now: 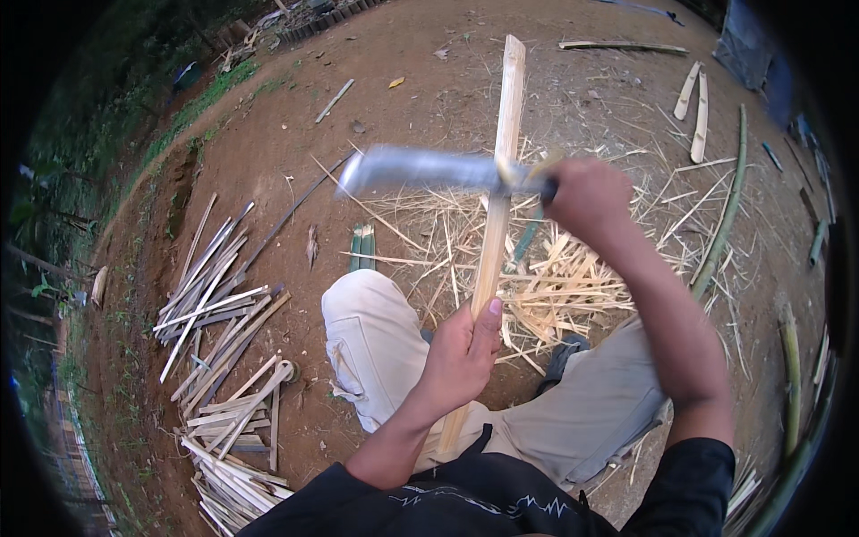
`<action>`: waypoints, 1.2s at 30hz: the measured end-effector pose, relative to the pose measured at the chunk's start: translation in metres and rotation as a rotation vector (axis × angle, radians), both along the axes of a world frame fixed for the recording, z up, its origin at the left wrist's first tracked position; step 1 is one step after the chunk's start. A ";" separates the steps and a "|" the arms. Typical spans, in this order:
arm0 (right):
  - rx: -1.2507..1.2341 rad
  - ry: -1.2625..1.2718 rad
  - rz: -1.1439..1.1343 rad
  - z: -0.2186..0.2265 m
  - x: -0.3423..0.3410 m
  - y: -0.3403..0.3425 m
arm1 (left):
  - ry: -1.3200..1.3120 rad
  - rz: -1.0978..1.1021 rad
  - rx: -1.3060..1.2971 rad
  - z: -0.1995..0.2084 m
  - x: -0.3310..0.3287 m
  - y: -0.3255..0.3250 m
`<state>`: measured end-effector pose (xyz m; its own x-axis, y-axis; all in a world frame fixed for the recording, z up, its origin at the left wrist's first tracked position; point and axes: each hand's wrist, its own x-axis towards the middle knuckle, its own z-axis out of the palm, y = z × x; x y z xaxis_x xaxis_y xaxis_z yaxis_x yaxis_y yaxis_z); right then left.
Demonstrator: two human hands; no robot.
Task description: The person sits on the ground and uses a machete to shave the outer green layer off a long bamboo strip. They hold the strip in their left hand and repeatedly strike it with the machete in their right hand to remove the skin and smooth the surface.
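My left hand (460, 360) grips a long pale bamboo strip (508, 98) near its lower part. The strip stands out away from my body, its near end against my lap. In my closed right hand (591, 201) is the dark handle of a machete (420, 170). Its broad blade lies across the strip and points left, blurred by motion. A curled shaving (514, 172) shows where blade and strip meet. Pale shavings (573, 286) are heaped on the ground beyond my legs.
Several split bamboo strips (224, 304) lie in piles on the left, more (228, 483) at lower left. Two short green pieces (361, 246) lie by my left knee. Green bamboo poles (735, 192) lie on the right, with two curved pale pieces (700, 116) farther off.
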<state>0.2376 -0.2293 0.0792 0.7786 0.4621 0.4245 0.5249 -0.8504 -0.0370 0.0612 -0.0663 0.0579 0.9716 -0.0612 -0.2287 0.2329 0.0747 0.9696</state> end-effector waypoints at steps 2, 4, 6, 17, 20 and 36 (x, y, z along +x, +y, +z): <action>-0.056 0.192 -0.192 0.030 -0.003 0.003 | 0.031 -0.006 0.041 -0.010 -0.003 0.007; 0.026 0.170 -0.036 0.005 -0.017 0.005 | -0.002 0.027 0.046 -0.027 -0.003 0.000; -0.105 0.253 0.114 0.011 -0.038 0.022 | 0.010 0.015 0.016 -0.019 -0.006 0.001; -0.127 0.418 0.095 0.000 0.009 0.015 | 0.168 0.067 -0.067 -0.015 -0.021 0.011; -0.017 0.712 -0.211 0.013 0.039 0.002 | 0.216 -0.017 -0.074 -0.016 -0.015 0.013; -0.151 0.407 -0.358 0.012 0.059 -0.013 | 0.094 -0.060 -0.052 -0.048 -0.049 0.017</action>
<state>0.2962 -0.2427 0.0916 0.9852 0.1712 0.0064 0.1713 -0.9844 -0.0401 0.0127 -0.0497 0.0097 0.9403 -0.1329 -0.3134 0.3280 0.1071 0.9386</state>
